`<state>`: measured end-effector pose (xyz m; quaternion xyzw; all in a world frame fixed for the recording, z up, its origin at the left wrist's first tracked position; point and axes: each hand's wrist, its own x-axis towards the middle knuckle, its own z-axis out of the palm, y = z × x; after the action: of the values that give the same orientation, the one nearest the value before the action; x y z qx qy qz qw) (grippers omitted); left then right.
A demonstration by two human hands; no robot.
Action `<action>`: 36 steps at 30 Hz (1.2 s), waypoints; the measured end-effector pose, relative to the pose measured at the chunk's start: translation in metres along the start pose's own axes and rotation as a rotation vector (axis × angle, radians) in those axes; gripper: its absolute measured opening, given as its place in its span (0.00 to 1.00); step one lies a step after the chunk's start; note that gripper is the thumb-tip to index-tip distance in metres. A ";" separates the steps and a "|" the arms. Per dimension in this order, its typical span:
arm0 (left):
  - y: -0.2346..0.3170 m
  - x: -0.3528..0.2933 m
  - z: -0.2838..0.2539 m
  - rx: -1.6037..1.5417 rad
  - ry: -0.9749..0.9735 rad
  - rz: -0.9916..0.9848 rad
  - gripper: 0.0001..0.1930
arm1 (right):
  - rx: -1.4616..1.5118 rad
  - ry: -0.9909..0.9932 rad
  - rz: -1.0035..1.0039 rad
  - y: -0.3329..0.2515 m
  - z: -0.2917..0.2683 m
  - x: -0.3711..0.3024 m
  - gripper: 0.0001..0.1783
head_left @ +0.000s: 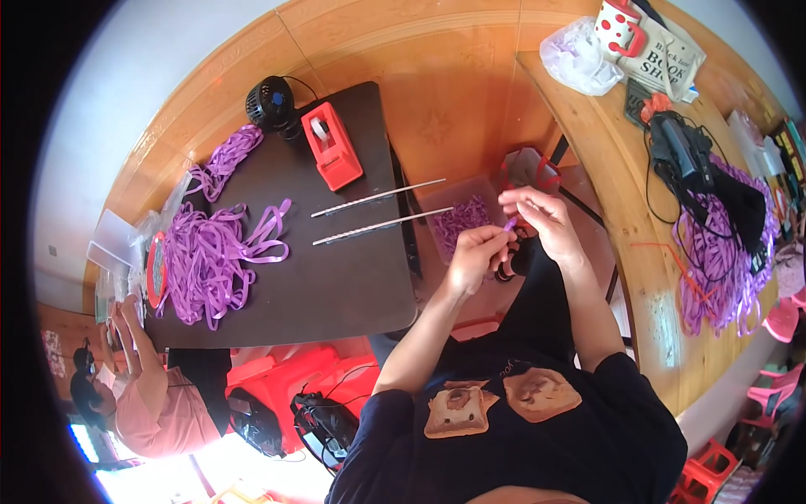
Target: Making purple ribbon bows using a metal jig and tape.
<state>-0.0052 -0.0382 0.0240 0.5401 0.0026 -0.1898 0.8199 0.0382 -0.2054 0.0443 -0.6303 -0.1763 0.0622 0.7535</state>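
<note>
Before you: two thin rods (382, 210), one red tape dispenser (332, 147), one black fan (270, 102), one spotted mug (619, 27).

Purple ribbons (214, 256), red tape dispenser (332, 147), black table (336, 277).

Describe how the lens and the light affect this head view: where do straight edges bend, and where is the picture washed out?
Head view: strong fisheye, so the dark table and wooden bench edges curve toward the black rim; glare burns out the lower left floor; the left hand and right hand at centre stay sharp and evenly lit.
</note>
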 end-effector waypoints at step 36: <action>0.058 -0.072 0.013 0.615 -0.076 0.506 0.07 | -0.400 -0.342 -0.414 -0.067 0.027 -0.029 0.09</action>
<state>-0.0565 -0.0072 0.0957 0.7364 -0.2180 0.0064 0.6404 -0.0070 -0.2029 0.1077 -0.6969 -0.4333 -0.0231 0.5709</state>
